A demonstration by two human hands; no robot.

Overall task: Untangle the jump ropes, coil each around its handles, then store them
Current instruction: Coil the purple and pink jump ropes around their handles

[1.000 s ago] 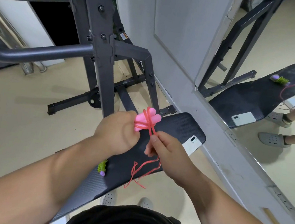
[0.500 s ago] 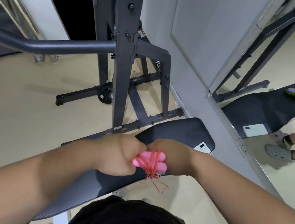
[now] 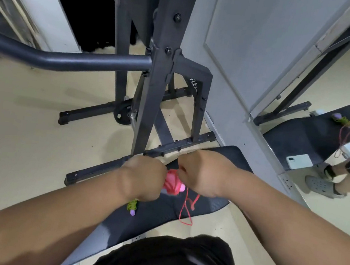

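Our left hand (image 3: 142,179) is closed around the pink handles (image 3: 172,184), with the fingers curled on them from the left side. Our right hand (image 3: 204,173) is directly on the other side and touches the bundle. Its thumb and first finger are pressed together at the top of the handles. We judge that they pinch the red cord (image 3: 188,208) there, although the contact itself is covered by the hand.

The handles lie side by side. Their long axis goes from the left grip toward the right hand, and the free ends point to the right and a little toward our body. Several turns of cord already cross this axis.

The loose part of the cord comes out under the right hand and hangs down toward us as a short loop over the edge of the bench (image 3: 157,222). So the cord that remains is on the right side of the grip and below it, and the right hand is clearly the nearer one. We think the right hand must carry each new turn across the axis while the left hand holds the bundle, and that only a few turns are left.

The green rope (image 3: 132,206), already coiled, lies on the bench just under the left wrist. A mirror (image 3: 335,76) stands far to the right.
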